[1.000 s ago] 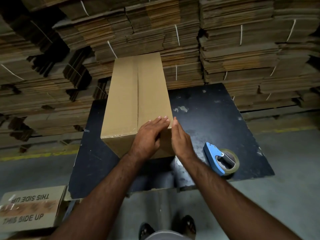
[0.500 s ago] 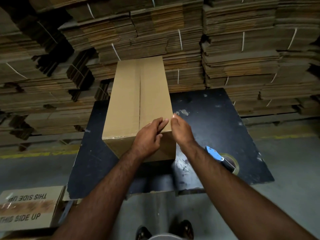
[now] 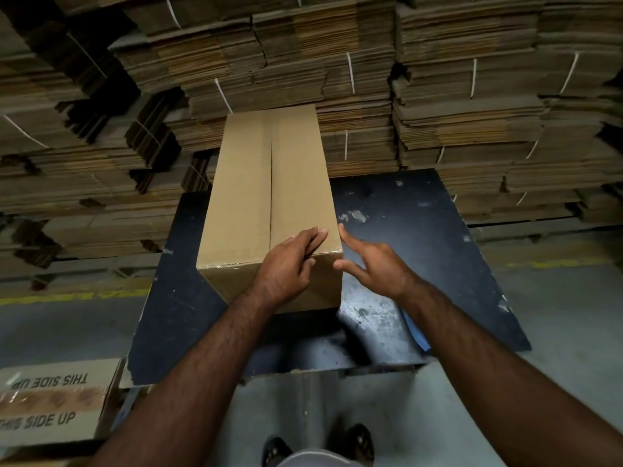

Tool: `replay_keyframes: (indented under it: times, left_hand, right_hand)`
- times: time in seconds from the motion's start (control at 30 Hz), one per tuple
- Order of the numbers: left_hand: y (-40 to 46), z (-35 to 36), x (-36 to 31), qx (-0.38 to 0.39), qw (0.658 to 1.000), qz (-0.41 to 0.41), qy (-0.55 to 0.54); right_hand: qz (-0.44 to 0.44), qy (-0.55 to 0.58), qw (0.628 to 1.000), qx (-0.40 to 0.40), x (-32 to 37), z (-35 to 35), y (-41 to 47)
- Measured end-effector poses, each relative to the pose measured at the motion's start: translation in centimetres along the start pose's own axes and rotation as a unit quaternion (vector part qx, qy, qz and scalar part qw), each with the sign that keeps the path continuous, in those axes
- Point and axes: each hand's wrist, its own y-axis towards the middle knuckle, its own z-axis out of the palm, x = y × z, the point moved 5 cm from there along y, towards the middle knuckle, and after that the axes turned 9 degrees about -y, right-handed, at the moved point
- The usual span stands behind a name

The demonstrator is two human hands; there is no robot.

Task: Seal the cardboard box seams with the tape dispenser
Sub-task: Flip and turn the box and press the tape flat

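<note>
Right hand (image 3: 377,264) has come off the box corner since half a second ago: then its fingertips sat at the near right top edge, now it hangs just beside the box's right side, fingers spread and straight, index tip near the top edge, holding nothing. Whether any fingertip still touches the cardboard, cannot tell. Left hand (image 3: 286,267) stays where it was, lying over the near right corner of the box top, fingers laid flat on the right flap, thumb down the near face; a loose press, not a clutch.

Count: one cardboard box (image 3: 263,183), long, closed, standing on the black table (image 3: 421,237), its far end toward the stacks. One centre seam runs the length of its top between the two flaps; no tape visible on it. One tape dispenser (image 3: 415,332), blue, lying on the table at the near right, almost wholly hidden under the right forearm; only a blue sliver shows, less than a moment ago. One printed carton (image 3: 50,402) marked THIS SIDE UP on the floor at lower left, with tape along it. Bundled flat cardboard stacks (image 3: 455,106) fill the wall behind; too many to count.

Both forearms reach forward from below, bare. Two shoes (image 3: 276,449) at bottom edge.
</note>
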Motion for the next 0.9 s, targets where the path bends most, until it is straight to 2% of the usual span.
replay_keyframes:
  times: [0.07, 0.13, 0.17, 0.33, 0.43, 0.5, 0.6, 0.67, 0.77, 0.83, 0.9]
  left_hand:
    - [0.0, 0.0, -0.1, 0.003, 1.0, 0.0, 0.0]
    - [0.1, -0.1, -0.1, 0.002, 1.0, 0.002, -0.001]
    - [0.0, -0.1, -0.1, -0.001, 1.0, 0.004, -0.003]
    - [-0.1, -0.1, -0.1, -0.013, 1.0, 0.007, -0.005]
    - [0.1, 0.0, -0.2, -0.024, 1.0, 0.017, 0.0]
    - [0.0, 0.1, -0.2, -0.024, 1.0, 0.017, 0.003]
    - [-0.3, 0.2, -0.3, -0.023, 1.0, 0.015, 0.005]
    - [-0.4, 0.3, -0.5, -0.014, 1.0, 0.016, 0.003]
    - [-0.2, 0.1, -0.7, -0.018, 0.999, 0.036, 0.004]
    - [-0.1, 0.0, -0.7, -0.023, 0.999, 0.045, 0.004]
    - [-0.2, 0.2, -0.7, -0.02, 0.999, 0.048, -0.003]
  right_hand:
    - [0.018, 0.081, 0.996, 0.008, 0.0, -0.1, -0.7]
    - [0.046, 0.172, 0.984, -0.029, 0.2, -0.4, -0.9]
    - [0.053, 0.178, 0.981, -0.06, 0.4, -0.6, -0.8]
    - [0.053, 0.009, 0.982, -0.183, 0.8, 0.5, -0.5]
    - [0.04, -0.015, 0.966, -0.257, 1.3, 0.7, -0.7]
    - [0.041, -0.022, 0.965, -0.258, 1.3, 1.3, -0.9]
    - [0.047, -0.053, 0.982, -0.175, 0.5, 4.8, -1.9]
    - [0.091, -0.004, 0.987, -0.133, -0.3, 6.8, -3.9]
    - [0.194, 0.13, 0.952, -0.199, 0.7, 5.7, -5.0]
    - [0.213, 0.211, 0.927, -0.225, 3.5, 4.1, -4.4]
    - [0.224, 0.279, 0.909, -0.215, 6.1, 3.5, -3.7]
